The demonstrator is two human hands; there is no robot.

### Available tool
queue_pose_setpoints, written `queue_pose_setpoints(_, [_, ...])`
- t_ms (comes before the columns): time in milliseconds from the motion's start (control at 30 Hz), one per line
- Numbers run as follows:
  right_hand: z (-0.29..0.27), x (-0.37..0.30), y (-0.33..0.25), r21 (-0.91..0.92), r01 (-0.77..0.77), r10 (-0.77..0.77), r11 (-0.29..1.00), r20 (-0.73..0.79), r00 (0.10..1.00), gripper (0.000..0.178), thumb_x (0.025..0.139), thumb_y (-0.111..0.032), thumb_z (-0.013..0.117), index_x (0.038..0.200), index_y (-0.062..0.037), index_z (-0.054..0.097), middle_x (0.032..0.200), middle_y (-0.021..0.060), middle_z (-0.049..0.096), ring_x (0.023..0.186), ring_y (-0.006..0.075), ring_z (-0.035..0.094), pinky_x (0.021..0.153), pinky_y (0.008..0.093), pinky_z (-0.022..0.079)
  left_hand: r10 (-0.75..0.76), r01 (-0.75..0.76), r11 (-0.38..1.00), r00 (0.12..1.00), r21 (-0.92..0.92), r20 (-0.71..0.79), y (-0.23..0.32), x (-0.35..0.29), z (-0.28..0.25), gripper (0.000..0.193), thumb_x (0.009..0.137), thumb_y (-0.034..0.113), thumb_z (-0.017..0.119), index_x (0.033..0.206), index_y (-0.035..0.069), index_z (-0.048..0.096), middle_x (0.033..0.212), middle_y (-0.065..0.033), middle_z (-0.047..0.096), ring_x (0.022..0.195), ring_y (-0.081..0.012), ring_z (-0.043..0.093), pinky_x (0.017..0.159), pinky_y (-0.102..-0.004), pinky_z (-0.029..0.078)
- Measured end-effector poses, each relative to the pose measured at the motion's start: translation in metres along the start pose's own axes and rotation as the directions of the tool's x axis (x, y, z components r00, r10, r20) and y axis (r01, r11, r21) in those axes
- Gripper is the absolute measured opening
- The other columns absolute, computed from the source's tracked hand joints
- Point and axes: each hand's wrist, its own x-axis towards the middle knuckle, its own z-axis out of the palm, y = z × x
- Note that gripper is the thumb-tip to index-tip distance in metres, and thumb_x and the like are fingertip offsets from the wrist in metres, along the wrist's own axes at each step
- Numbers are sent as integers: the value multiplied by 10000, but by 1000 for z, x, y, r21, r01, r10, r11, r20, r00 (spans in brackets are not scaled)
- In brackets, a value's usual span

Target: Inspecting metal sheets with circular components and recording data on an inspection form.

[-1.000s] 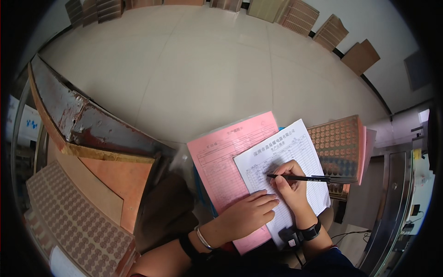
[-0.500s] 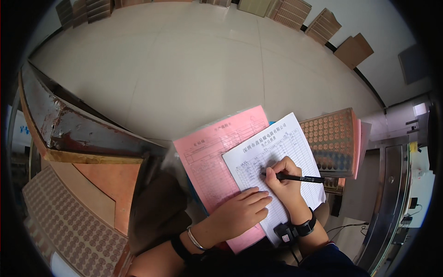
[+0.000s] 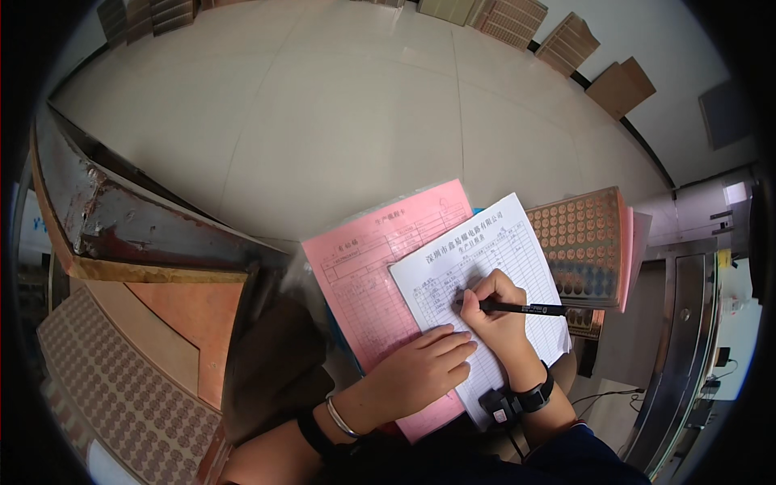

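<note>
My right hand (image 3: pixel 499 317) grips a black pen (image 3: pixel 529 309), its tip down on a white printed form (image 3: pixel 485 242) with a table of columns and some handwriting. Lying flat with fingers stretched out, my left hand (image 3: pixel 428 365) rests across the lower left edge of the white form and on the pink form (image 3: pixel 364 283). The pink sheet, also ruled and printed, lies beneath the white one and shows to its left. Both forms rest over my lap. A metal bangle and a black strap circle my left wrist; black straps and a small black device are on my right.
To the right stands a stack of copper-patterned panels (image 3: pixel 578 234) with pink paper beside it. At left are a worn metal-edged bench (image 3: pixel 145 230) and patterned panels (image 3: pixel 129 388). A metal cabinet (image 3: pixel 687 311) is far right. Boards (image 3: pixel 622 87) lean along the far wall.
The pen and my right hand have shifted very slightly on the white form. My left hand stays in place, and the view has tilted a little.
</note>
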Motion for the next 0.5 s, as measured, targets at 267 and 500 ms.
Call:
queue_pose_setpoints(267, [-2,0,1,-11,-7,6,1000,-32,999,261,774,-98,708,662,-61,475,514,-3,488,458,32,405,420,204,332,3,-3,1000,1000,-22,0,-1,2,3,139,779,109,565,878,20,604,1090,-122,590,1099,-236,533,981,-368,405])
queue_pose_setpoints(500, [2,0,3,54,-17,19,998,-32,999,250,774,-82,699,668,-59,474,558,7,525,485,34,437,439,200,354,-11,11,1000,1000,-7,-4,0,0,-1,138,775,106,572,874,18,607,1093,-120,588,1102,-238,533,980,-367,407])
